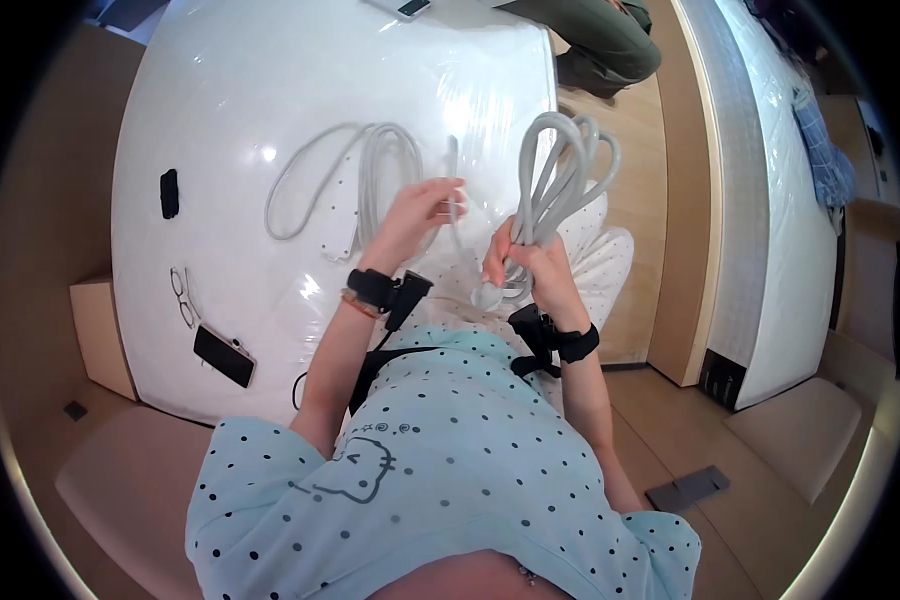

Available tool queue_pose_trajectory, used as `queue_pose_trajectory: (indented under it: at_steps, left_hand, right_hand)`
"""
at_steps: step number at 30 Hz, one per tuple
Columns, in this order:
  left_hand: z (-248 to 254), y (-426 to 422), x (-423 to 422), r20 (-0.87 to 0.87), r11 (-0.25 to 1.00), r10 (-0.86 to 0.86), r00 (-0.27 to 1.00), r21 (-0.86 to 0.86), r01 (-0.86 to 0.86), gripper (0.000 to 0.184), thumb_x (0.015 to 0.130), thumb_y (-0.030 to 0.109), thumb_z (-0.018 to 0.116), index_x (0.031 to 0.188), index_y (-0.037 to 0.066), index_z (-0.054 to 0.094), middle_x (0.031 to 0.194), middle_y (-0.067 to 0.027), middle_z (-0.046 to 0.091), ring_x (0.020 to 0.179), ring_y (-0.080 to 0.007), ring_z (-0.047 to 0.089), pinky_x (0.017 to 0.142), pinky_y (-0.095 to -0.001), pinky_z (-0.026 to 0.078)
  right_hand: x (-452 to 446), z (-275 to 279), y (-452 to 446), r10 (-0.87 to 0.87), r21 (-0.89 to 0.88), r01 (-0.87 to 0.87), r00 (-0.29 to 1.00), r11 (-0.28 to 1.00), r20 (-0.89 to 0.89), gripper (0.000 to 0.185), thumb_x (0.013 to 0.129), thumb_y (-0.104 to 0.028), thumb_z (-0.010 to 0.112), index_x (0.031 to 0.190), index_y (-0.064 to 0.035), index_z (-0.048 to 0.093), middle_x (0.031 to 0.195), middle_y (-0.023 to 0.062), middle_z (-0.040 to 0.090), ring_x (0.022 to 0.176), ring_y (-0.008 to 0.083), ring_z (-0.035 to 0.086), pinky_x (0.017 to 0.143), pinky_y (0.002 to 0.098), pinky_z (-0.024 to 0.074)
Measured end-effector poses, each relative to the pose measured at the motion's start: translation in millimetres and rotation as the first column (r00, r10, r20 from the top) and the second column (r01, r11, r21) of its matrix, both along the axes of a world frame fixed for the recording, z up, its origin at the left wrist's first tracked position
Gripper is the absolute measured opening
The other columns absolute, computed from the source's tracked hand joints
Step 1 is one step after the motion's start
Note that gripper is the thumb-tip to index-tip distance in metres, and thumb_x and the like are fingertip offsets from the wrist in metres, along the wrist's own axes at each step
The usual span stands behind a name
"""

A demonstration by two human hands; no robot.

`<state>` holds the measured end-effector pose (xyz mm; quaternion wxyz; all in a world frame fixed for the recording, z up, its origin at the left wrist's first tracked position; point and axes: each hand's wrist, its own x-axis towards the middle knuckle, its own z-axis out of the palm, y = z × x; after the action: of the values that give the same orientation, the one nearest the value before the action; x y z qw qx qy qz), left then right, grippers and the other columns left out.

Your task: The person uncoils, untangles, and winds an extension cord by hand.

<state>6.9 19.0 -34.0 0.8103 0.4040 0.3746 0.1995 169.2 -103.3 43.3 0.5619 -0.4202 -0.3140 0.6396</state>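
My right hand is closed around a looped bundle of grey cable, its loops standing up above the fist. A pale plug-like end hangs just below that hand. My left hand is to its left, fingers curled in a pinch at a loose grey cable length that runs up past the fingertips and down toward my lap. Beyond the left hand, a second coil of grey cable lies on the plastic-covered mattress, with a white power strip beside it, partly hidden by the cable.
On the mattress lie a small black item, eyeglasses, a dark phone and another device. A person's leg in dark trousers is at the far edge. Another wrapped mattress stands at right.
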Motion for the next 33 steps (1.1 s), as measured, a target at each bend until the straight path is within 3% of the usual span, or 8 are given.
queue_pose_trajectory:
  at_steps: [7, 10, 14, 16, 20, 26, 29, 33]
  left_hand:
    - [65.7, 14.3, -31.5, -0.188, 0.952, -0.071, 0.98, 0.279, 0.122, 0.019, 0.09, 0.019, 0.055, 0.096, 0.002, 0.06, 0.101, -0.0099, 0.061, 0.1, -0.0155, 0.056, 0.084, -0.0291, 0.043]
    - [74.3, -10.7, -20.8, -0.364, 0.293, 0.333, 0.87, 0.917, 0.271, 0.021, 0.086, 0.021, 0.06, 0.094, 0.001, 0.062, 0.125, -0.0171, 0.051, 0.116, -0.0266, 0.048, 0.097, -0.0342, 0.036]
    - [51.6, -7.1, -14.0, 0.06, 0.697, 0.103, 0.993, 0.707, -0.115, 0.025, 0.09, 0.026, 0.053, 0.093, 0.002, 0.059, 0.137, -0.0203, 0.038, 0.131, -0.032, 0.031, 0.104, -0.0416, 0.027]
    - [50.1, -3.4, -4.8, 0.434, 0.967, 0.135, 0.891, 0.137, -0.213, 0.027, 0.094, 0.029, 0.047, 0.084, 0.006, 0.056, 0.137, -0.0226, 0.037, 0.132, -0.0306, 0.03, 0.102, -0.0432, 0.031]
    - [67.7, -2.6, 2.2, 0.295, 0.975, 0.026, 0.955, 0.205, -0.09, 0.022, 0.097, 0.027, 0.039, 0.102, 0.008, 0.047, 0.135, -0.0228, 0.039, 0.129, -0.0303, 0.034, 0.103, -0.0437, 0.031]
    - [70.7, -29.9, 26.6, 0.289, 0.958, 0.118, 0.95, 0.217, -0.185, 0.053, 0.097, 0.028, 0.037, 0.14, 0.005, 0.016, 0.138, -0.0182, 0.036, 0.13, -0.0272, 0.034, 0.106, -0.0423, 0.027]
    - [72.5, -33.3, 21.4, 0.448, 0.994, 0.078, 0.891, 0.028, -0.101, 0.059, 0.093, 0.02, 0.048, 0.141, 0.005, 0.018, 0.139, -0.0173, 0.036, 0.13, -0.0272, 0.033, 0.105, -0.0412, 0.03]
    - [75.8, -35.9, 25.0, 0.275, 0.915, -0.016, 0.961, 0.391, -0.097, 0.057, 0.082, 0.006, 0.062, 0.132, 0.002, 0.033, 0.128, -0.0165, 0.047, 0.118, -0.0249, 0.047, 0.095, -0.0367, 0.041]
  right_hand:
    - [0.7, -12.1, 4.4, -0.283, -0.045, 0.309, 0.912, 0.95, 0.297, 0.015, 0.088, -0.012, 0.046, 0.084, -0.0002, 0.053, 0.071, 0.008, 0.061, 0.072, 0.0129, 0.056, 0.07, 0.0264, 0.0422]
    - [1.9, -18.7, 7.7, -0.305, -0.038, 0.34, 0.882, 0.94, 0.358, 0.019, 0.091, -0.017, 0.048, 0.084, -0.0003, 0.053, 0.072, 0.0066, 0.062, 0.073, 0.0108, 0.054, 0.071, 0.0248, 0.0409]
    - [3.7, -3.3, 4.5, -0.139, -0.134, 0.172, 0.964, 0.976, 0.228, 0.017, 0.091, -0.016, 0.05, 0.084, -0.0007, 0.054, 0.072, 0.0046, 0.062, 0.071, 0.0091, 0.052, 0.072, 0.0235, 0.0396]
    - [2.3, -5.6, 0.0, -0.075, -0.122, 0.104, 0.973, 0.987, 0.218, 0.016, 0.09, -0.016, 0.05, 0.084, -0.0012, 0.054, 0.072, 0.0037, 0.061, 0.071, 0.0084, 0.051, 0.07, 0.0237, 0.0398]
    - [4.9, -16.5, -2.0, -0.103, -0.025, 0.126, 0.896, 0.992, 0.432, 0.017, 0.088, -0.017, 0.053, 0.088, -0.0005, 0.053, 0.072, 0.0055, 0.062, 0.071, 0.0096, 0.054, 0.065, 0.0273, 0.0422]
    - [-11.6, -16.8, 8.4, -0.056, -0.045, 0.164, 0.565, 0.985, 0.823, 0.024, 0.086, -0.019, 0.055, 0.093, 0.002, 0.046, 0.075, 0.0208, 0.059, 0.077, 0.0358, 0.059, 0.063, 0.0421, 0.0447]
    - [-18.8, -15.4, 7.6, -0.063, 0.007, 0.094, 0.606, 0.996, 0.793, 0.024, 0.085, -0.019, 0.055, 0.092, 0.0021, 0.044, 0.079, 0.0241, 0.056, 0.079, 0.0418, 0.055, 0.065, 0.0446, 0.0438]
    - [-19.3, -20.6, 5.5, -0.01, 0.007, 0.008, 0.537, 1.0, 0.844, 0.033, 0.079, -0.02, 0.06, 0.097, 0.0029, 0.045, 0.085, 0.0232, 0.055, 0.079, 0.0418, 0.055, 0.067, 0.0448, 0.0441]
